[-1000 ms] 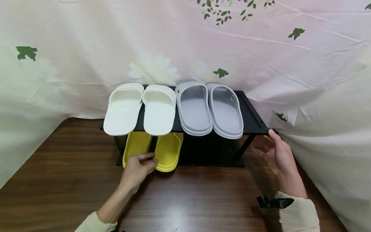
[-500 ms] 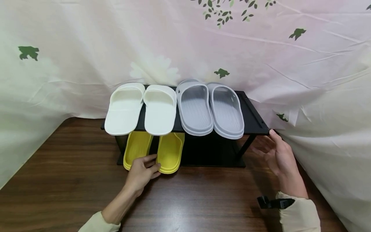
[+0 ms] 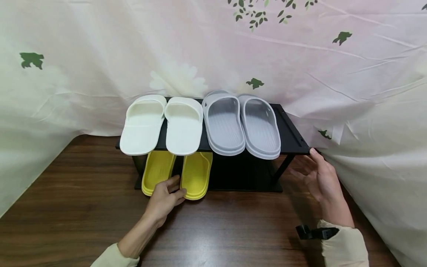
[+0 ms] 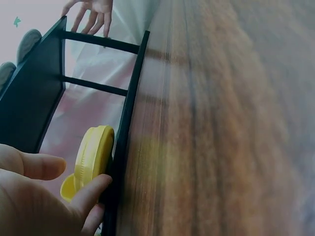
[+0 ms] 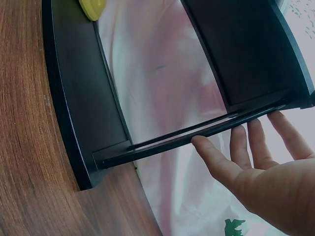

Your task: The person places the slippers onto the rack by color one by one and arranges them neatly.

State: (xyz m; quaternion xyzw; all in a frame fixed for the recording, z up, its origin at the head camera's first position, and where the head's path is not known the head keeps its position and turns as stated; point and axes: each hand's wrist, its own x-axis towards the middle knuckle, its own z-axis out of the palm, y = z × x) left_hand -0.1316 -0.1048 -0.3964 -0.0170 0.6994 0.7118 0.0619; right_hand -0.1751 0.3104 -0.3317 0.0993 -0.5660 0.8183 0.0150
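In the head view, a pair of yellow clogs, one left (image 3: 158, 170) and one right (image 3: 196, 176), sits on the lower shelf of a black shoe rack (image 3: 247, 174). My left hand (image 3: 163, 200) touches the near left edge of the right yellow clog (image 4: 93, 152). In the left wrist view its fingers lie against the clog while the thumb (image 4: 47, 166) stands apart from it. Fairly straight fingers of my right hand (image 3: 321, 181) touch the right end of the rack; the right wrist view shows the fingertips (image 5: 201, 141) against its side bar (image 5: 172, 147).
On the top shelf, white clogs (image 3: 141, 128) stand at left and grey clogs (image 3: 227, 124) beside them, several shoes in a row. A printed cloth (image 3: 213, 48) hangs behind the rack. The rack stands on a dark wooden surface (image 3: 233, 230).
The right yellow clog has shifted slightly right and toward me, with my left hand moving right along with it. In the last half second little differs; my right hand stays at the rack's end.
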